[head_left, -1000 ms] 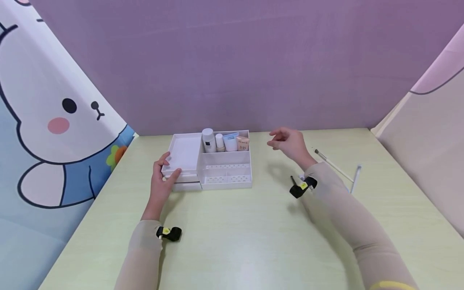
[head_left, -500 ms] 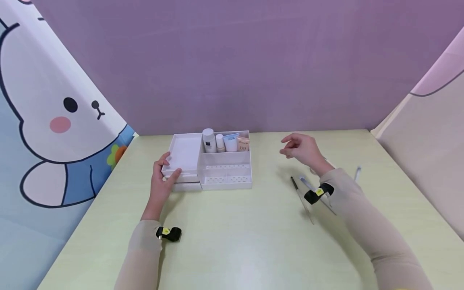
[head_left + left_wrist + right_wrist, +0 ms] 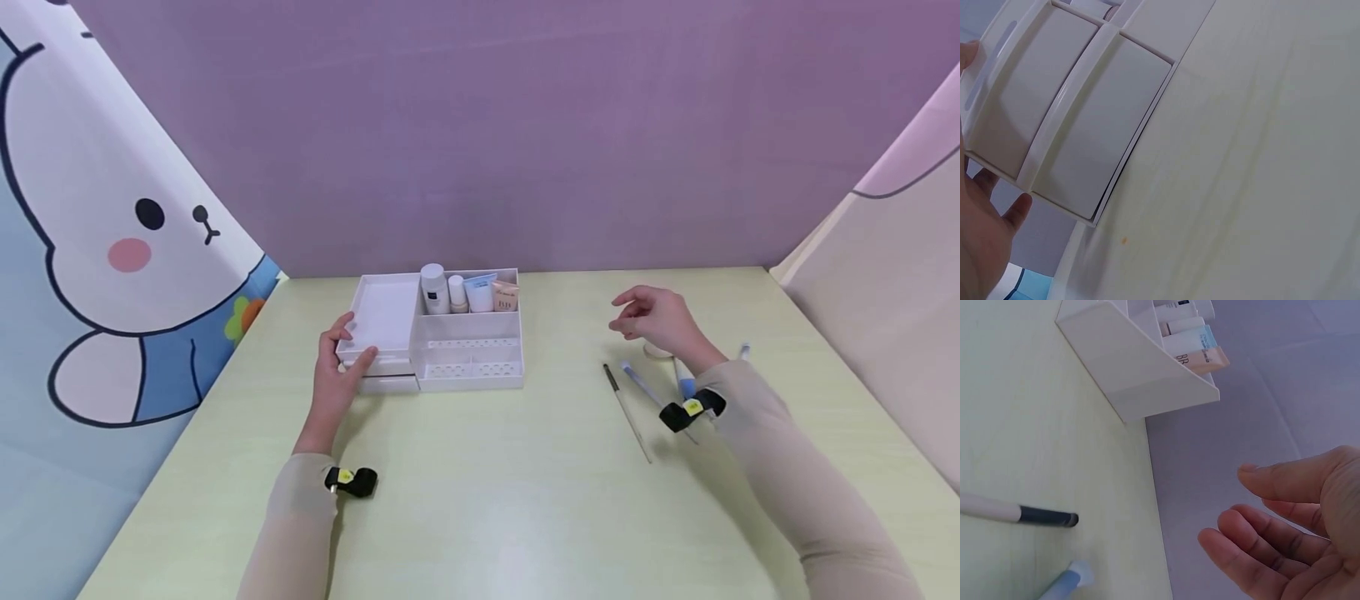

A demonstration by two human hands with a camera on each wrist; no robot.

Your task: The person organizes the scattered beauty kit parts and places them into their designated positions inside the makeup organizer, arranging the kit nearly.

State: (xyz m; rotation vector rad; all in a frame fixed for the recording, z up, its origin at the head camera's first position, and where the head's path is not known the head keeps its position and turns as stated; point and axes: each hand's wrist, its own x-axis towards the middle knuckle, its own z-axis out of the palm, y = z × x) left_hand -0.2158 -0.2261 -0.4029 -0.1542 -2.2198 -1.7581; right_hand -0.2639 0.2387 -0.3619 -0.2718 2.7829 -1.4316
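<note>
A white desktop organizer (image 3: 468, 385) stands at the back of the table, with two drawers (image 3: 1100, 125) in its left part. My left hand (image 3: 335, 383) grips that left part, thumb over the top front edge and fingers along the side. In its back compartment stand a white bottle (image 3: 434, 290), a smaller white-capped bottle (image 3: 457, 294), a blue-and-white tube (image 3: 480, 293) and a peach BB tube (image 3: 505, 297). My right hand (image 3: 660, 321) hovers right of the organizer, fingers loosely bent and holding nothing. Below it lie a dark-tipped makeup brush (image 3: 627, 413) and a pale blue brush (image 3: 640, 382).
Partly behind the right hand and wrist lie a round beige item (image 3: 657, 352) and a blue-and-white item (image 3: 686, 387). A pale tip (image 3: 744, 351) shows beyond the right sleeve. A purple backdrop (image 3: 570, 150) rises behind the table (image 3: 480, 500).
My right hand has moved right and slightly toward me, away from the organizer, uncovering the brushes on the table. My left hand keeps its place on the organizer.
</note>
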